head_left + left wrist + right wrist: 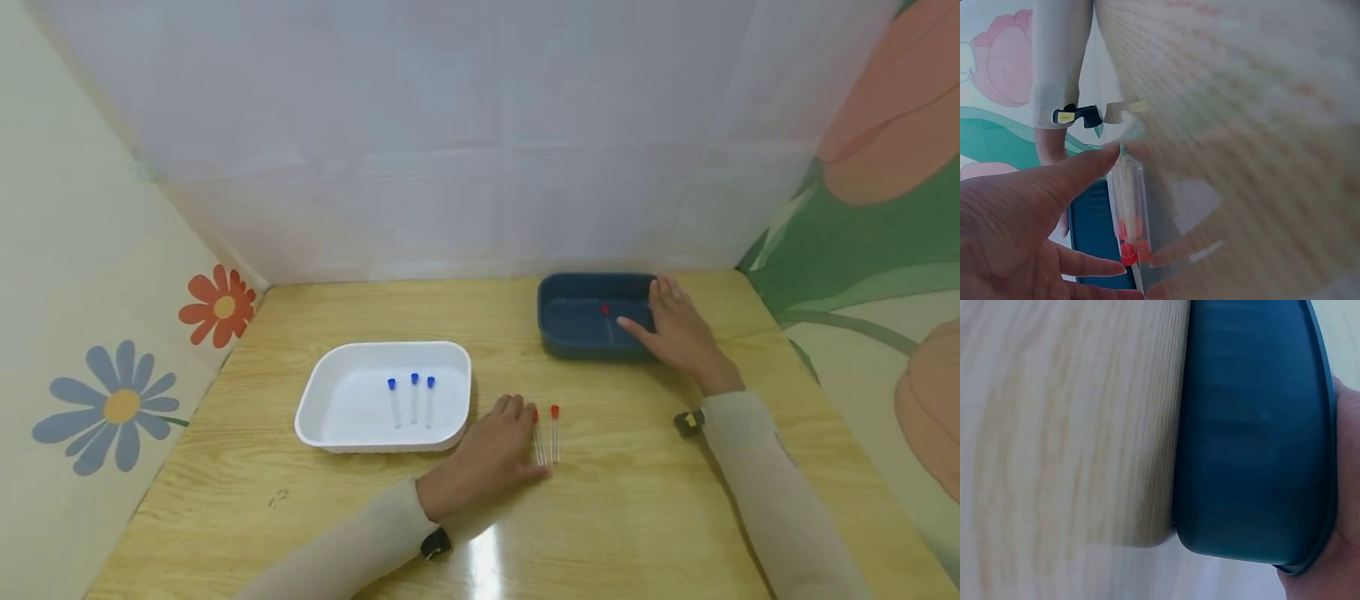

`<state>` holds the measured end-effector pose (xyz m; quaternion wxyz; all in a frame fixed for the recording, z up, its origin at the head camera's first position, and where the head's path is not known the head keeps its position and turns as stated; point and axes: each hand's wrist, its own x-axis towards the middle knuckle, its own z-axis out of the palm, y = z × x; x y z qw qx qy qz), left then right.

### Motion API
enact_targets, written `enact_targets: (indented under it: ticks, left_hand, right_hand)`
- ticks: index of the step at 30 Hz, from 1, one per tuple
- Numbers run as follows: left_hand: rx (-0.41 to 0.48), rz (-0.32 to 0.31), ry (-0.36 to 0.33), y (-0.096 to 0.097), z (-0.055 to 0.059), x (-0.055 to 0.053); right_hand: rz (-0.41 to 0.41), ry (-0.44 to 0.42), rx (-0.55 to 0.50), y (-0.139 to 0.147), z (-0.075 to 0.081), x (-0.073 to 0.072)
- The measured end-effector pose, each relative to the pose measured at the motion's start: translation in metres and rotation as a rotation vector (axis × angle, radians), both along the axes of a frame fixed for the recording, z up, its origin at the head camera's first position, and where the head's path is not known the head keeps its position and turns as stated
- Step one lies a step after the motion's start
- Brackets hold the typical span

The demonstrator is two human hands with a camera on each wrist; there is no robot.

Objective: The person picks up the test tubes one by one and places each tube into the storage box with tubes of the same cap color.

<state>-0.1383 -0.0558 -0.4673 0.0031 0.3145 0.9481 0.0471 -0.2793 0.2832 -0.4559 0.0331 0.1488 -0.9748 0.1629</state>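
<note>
Two clear tubes with red caps lie on the table: one red-capped tube (555, 433) and another (538, 440) right beside my left hand (491, 454). That hand is low over the wood with thumb and fingers apart; in the left wrist view the tubes' red caps (1128, 253) show close to its fingertips. At the back right, my right hand (682, 333) rests on the right rim of a dark blue tray (577, 348), fingers extended, thumb over the inside. One red-capped tube (606, 321) lies in this tray. The right wrist view shows the tray's outer wall (1254, 437).
A white tray (315, 417) stands left of my left hand, holding three clear tubes with blue caps (415, 400). A white backdrop (480, 167) rises behind the wooden table (637, 500). Walls with painted flowers flank both sides.
</note>
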Motion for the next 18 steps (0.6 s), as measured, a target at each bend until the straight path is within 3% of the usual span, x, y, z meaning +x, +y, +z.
enact_targets:
  ticks: [5,18]
  left_hand:
    - [0.013,0.023,-0.039,-0.0002,-0.0025,-0.0017]
    - [0.031,-0.002,-0.034,-0.0003,-0.0020,-0.0029]
  right_hand:
    - [-0.003,-0.008,0.000,0.0001,-0.0002,0.0005]
    - [-0.013,-0.023,0.000,-0.0017,0.0027,0.0020]
